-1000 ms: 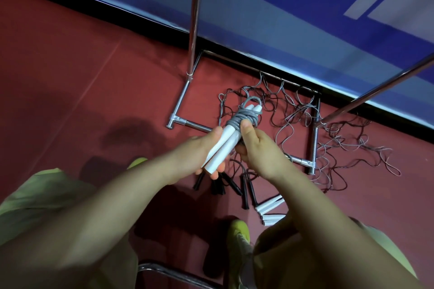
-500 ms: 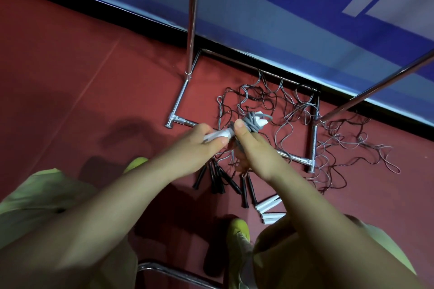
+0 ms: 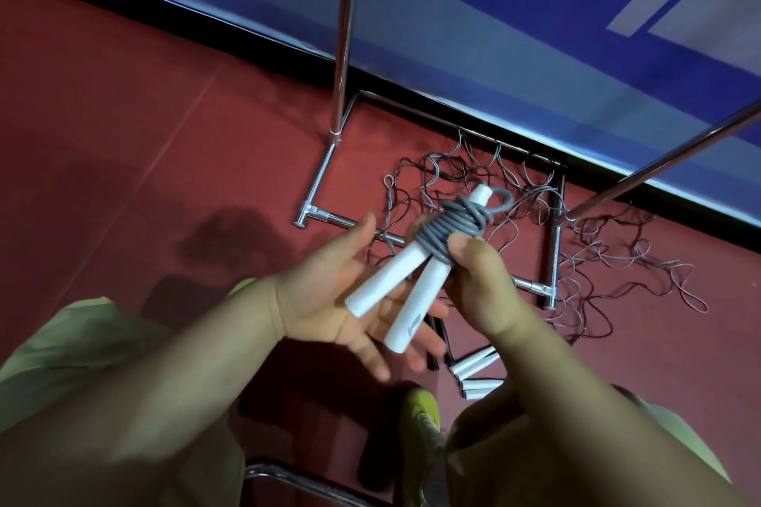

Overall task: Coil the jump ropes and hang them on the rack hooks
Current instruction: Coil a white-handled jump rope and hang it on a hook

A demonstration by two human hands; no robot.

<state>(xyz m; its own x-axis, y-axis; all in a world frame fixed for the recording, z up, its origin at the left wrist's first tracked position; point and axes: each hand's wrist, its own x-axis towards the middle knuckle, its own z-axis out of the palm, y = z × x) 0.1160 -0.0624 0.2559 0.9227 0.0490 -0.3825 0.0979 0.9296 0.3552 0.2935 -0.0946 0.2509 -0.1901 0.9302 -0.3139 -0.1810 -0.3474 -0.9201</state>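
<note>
A jump rope (image 3: 412, 280) with two white handles has its grey cord wound tightly round the handle tops, a small loop sticking out at the far end. My right hand (image 3: 482, 284) grips the wound cord, thumb pressed on the coils. My left hand (image 3: 329, 296) lies spread, palm up, under the handles' lower ends, fingers straight. A chrome rack (image 3: 341, 53) stands behind, its base frame on the floor; no hooks are in view. Several loose ropes (image 3: 597, 259) lie tangled over the base.
White handles (image 3: 477, 366) and black handles (image 3: 438, 342) of other ropes lie on the red floor below my hands. A blue wall panel (image 3: 494, 33) runs behind the rack. My yellow-green shoe (image 3: 420, 412) and a chrome tube (image 3: 296, 482) sit at the bottom.
My left hand has let go of the handles and opened flat beneath them. The bundle has lifted toward the camera, with my right hand holding the coiled cord alone.
</note>
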